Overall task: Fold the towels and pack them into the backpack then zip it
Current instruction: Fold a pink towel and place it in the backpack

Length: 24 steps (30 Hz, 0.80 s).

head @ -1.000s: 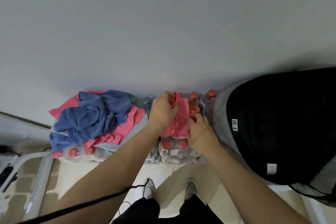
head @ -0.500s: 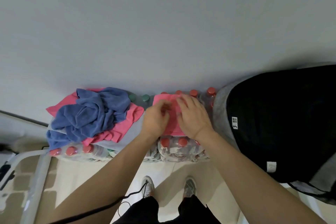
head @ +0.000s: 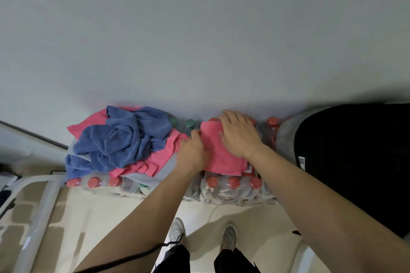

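A folded pink towel (head: 218,154) lies flat on top of shrink-wrapped bottle packs (head: 230,189) against the wall. My right hand (head: 239,137) rests palm-down on its upper right part, fingers spread. My left hand (head: 193,154) is curled at the towel's left edge, pinching it. To the left sits a heap of unfolded towels: a crumpled blue towel (head: 124,139) over pink towels (head: 155,159). The black and grey backpack (head: 355,162) stands at the right, beside the bottles.
The bottle packs have red caps, and two green caps (head: 182,122) show near the wall. A pale wall fills the upper view. A white metal frame (head: 37,204) stands at the lower left. My shoes (head: 177,230) are on the tiled floor below.
The pink towel went from being held up between both hands to lying flat and folded on the bottles. My right hand moved on top of it and slid toward the wall.
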Each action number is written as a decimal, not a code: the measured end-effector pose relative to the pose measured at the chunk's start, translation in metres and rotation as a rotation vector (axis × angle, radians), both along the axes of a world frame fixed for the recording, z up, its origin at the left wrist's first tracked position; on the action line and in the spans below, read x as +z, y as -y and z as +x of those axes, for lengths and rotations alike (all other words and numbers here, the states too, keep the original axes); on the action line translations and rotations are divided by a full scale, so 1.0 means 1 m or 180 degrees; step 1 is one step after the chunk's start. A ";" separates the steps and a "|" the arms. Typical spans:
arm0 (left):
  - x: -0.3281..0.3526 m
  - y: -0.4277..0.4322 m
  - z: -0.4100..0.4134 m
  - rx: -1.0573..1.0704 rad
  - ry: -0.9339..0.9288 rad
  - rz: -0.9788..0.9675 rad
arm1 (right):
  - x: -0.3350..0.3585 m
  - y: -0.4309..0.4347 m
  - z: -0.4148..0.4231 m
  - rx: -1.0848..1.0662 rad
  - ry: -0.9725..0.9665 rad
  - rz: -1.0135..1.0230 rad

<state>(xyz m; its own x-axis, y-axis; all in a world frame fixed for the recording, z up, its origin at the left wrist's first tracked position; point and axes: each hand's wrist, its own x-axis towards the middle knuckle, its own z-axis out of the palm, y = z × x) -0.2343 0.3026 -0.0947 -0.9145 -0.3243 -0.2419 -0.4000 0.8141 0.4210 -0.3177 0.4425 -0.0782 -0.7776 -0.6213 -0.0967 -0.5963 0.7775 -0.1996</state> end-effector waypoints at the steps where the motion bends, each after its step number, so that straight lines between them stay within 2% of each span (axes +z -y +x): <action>1: 0.001 0.002 0.001 -0.0007 -0.0082 0.0159 | 0.004 0.006 -0.007 0.0090 0.0171 -0.0031; 5: 0.011 0.009 0.007 -0.0254 -0.0370 0.1064 | 0.023 0.026 -0.029 0.0496 0.0866 0.0275; 9: 0.027 0.020 0.012 -0.0598 -0.0553 0.1333 | 0.053 0.029 -0.032 0.0630 0.1496 0.0565; 12: 0.046 0.026 0.017 -0.0570 -0.0415 0.1370 | 0.072 0.011 -0.028 0.0402 0.1812 0.0459; 15: 0.061 0.037 0.016 -0.0599 -0.0009 0.1194 | 0.081 -0.013 -0.021 0.0088 0.2045 0.0194; 20: 0.060 0.045 0.001 -0.0430 0.0221 0.1640 | 0.063 -0.052 -0.003 -0.0679 0.2965 -0.0374; 21: 0.055 0.040 -0.002 -0.0459 0.0271 0.1502 | 0.055 -0.056 -0.001 -0.0758 0.2905 -0.0320; 24: 0.035 0.020 -0.010 -0.0583 0.0286 0.0640 | 0.030 -0.060 0.004 -0.0867 0.2046 0.0062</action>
